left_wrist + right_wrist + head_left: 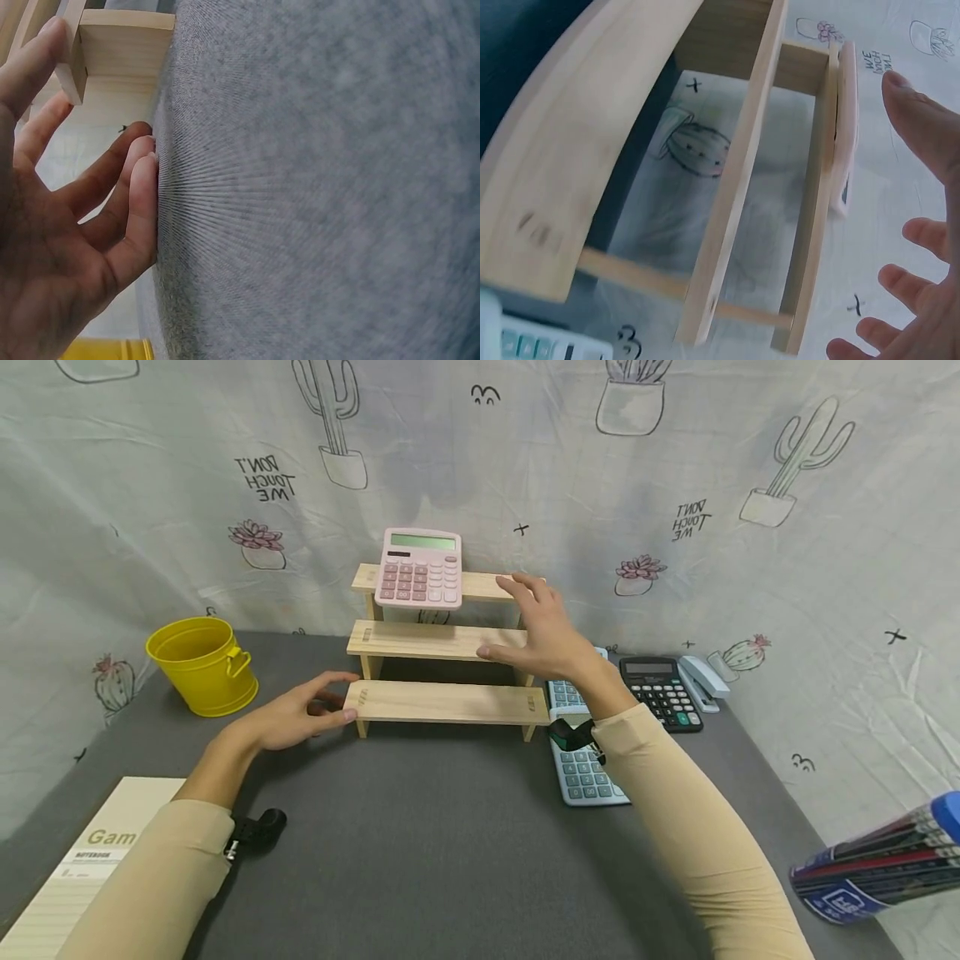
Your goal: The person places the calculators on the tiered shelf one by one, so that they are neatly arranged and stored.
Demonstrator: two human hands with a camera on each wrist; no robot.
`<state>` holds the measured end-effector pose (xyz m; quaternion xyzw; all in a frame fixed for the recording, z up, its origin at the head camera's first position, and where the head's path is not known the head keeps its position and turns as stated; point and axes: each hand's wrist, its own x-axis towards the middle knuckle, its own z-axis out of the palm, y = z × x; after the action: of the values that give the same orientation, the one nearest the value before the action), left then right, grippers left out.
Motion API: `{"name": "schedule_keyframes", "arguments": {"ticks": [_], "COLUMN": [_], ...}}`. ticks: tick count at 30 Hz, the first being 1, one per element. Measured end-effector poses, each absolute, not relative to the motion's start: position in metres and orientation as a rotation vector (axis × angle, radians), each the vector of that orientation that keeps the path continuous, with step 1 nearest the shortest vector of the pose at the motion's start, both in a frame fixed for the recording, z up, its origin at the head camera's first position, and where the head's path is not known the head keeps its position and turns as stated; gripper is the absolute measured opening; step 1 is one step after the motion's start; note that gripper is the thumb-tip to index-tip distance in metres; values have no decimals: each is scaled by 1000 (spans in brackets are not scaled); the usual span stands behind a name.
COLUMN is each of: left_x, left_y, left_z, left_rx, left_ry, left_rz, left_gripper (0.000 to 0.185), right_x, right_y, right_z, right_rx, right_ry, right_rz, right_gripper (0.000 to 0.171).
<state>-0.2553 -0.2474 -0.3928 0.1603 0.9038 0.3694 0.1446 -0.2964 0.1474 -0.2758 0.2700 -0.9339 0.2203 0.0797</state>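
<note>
At the twelve o'clock end of the grey table [450, 827], a three-step wooden shelf [447, 702] is standing against the cactus-print cloth backdrop [750, 568]. A pink calculator [419, 568] is sitting on its top step, toward that step's nine o'clock end. The left hand [296, 718] is lying at the nine o'clock end of the lowest step, fingers relaxed and nearly straight, the thumb tip touching the plank's end; the left wrist view is showing the finger sides resting on the table felt, and nothing is being gripped. The right hand [543, 631] is hovering at the three o'clock side of the shelf, fingers spread and straight, the thumb reaching to the middle step and the fingertips near the top step; whether they are actually touching the wood I cannot tell. In the right wrist view the palm is standing open beside the planks, holding nothing.

A yellow bucket [204, 665] is sitting at ten o'clock. A blue calculator [581, 768], a black calculator [662, 693] and a stapler [703, 681] are lying at two o'clock, the blue one partly hidden by the right forearm. A notebook [75, 868] is lying at eight o'clock, and a bundle of pens [885, 860] is showing at four o'clock.
</note>
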Motion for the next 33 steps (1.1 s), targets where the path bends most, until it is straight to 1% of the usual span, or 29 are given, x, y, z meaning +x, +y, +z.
{"name": "schedule_keyframes", "arguments": {"ticks": [6, 14, 22, 33], "left_x": [-255, -254, -254, -254], "left_y": [-247, -248, -247, -247], "left_z": [-391, -392, -392, -390], "left_rx": [467, 467, 468, 472], "left_ry": [2582, 2564, 2563, 2565], "left_rz": [1078, 1110, 1120, 1111], "left_gripper": [74, 74, 74, 74], "right_x": [-283, -265, -244, -226], "right_y": [173, 200, 220, 244], "right_z": [-281, -296, -313, -338], "right_rx": [784, 794, 738, 733], "right_ry": [-2805, -2785, -2852, -2880], "right_rz": [609, 579, 635, 588], "right_gripper": [103, 101, 102, 104]}}
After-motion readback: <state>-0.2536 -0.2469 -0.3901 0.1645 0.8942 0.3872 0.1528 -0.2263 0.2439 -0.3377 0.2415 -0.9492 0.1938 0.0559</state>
